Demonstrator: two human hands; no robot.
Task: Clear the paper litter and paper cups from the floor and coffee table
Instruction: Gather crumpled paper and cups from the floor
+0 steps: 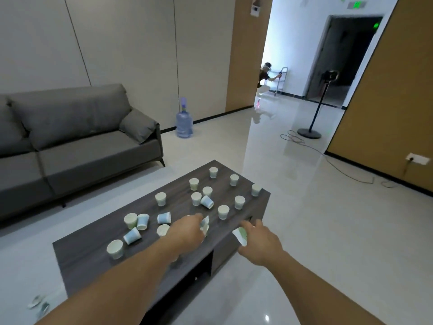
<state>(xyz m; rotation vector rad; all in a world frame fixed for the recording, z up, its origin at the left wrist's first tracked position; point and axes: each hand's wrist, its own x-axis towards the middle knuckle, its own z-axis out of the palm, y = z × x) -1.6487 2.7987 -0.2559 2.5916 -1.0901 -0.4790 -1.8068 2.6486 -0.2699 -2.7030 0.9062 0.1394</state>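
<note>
Floor (304,231): pale and glossy; some paper litter (37,302) was seen on it at the near left, beside the counter's near end, blurred and well apart from both hands.

Counter (89,252): dark wood, set with its long axis running diagonally from near left to far right.

Paper cups (160,198): scattered along the whole top, most upright, several tipped over; nearly all lay ahead of and to the left of the hands.

Arms: the left forearm (131,277) was stretched out over the counter's near half; the right forearm (316,282) was reached in over the floor to the counter's right edge.

Left hand (188,232): fingers were curled round a held cup (205,224) just above the top.

Right hand (261,242): a crumpled cup (240,235) was pinched between thumb and fingers, at the counter's edge.

Deciding relation: an upright cup (223,211) stood just beyond the gap between the hands; which hand was nearer could not be told. A tipped cup (164,217) lay just left of the left hand, its long axis roughly across the view.

Judgement: with both hands occupied, stacking was judged likely to be needed before more could be taken.
</note>
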